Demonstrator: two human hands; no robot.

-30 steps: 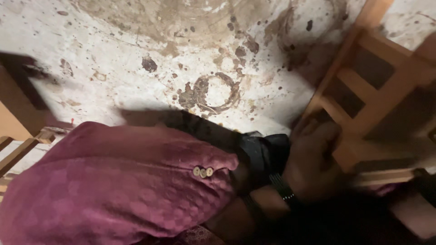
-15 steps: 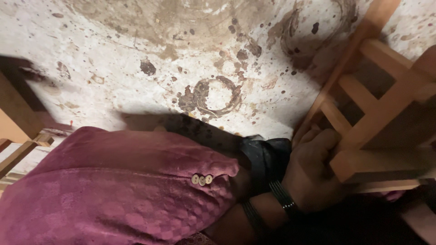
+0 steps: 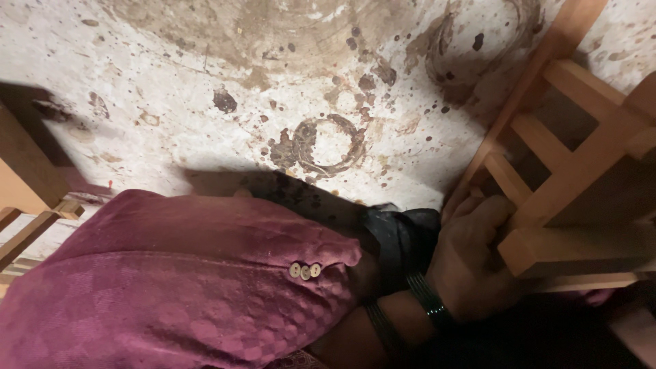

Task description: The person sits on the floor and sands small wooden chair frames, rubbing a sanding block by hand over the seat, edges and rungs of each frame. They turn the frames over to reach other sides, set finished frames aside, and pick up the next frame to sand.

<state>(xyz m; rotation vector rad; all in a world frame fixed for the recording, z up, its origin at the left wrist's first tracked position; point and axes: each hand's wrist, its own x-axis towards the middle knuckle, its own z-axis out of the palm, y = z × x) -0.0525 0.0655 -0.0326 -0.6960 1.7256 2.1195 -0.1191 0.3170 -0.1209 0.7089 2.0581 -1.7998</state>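
Observation:
My left hand (image 3: 471, 263) reaches in from the lower left and grips a light wooden frame (image 3: 581, 178) of rails and slats at the right, fingers curled over one of its bars. The arm wears a maroon patterned sleeve (image 3: 178, 287) with small buttons at the cuff, and dark bangles (image 3: 427, 307) circle the wrist. A black piece of cloth (image 3: 400, 236) lies just under the wrist. My right hand is out of sight.
The floor (image 3: 205, 82) is pale and rough, with brown stains and a ring-shaped mark (image 3: 328, 143). More wooden pieces (image 3: 27, 178) stand at the left edge. The lower right corner is dark.
The left hand keeps its grip on the wooden frame. Hand and frame have shifted slightly lower in the view.

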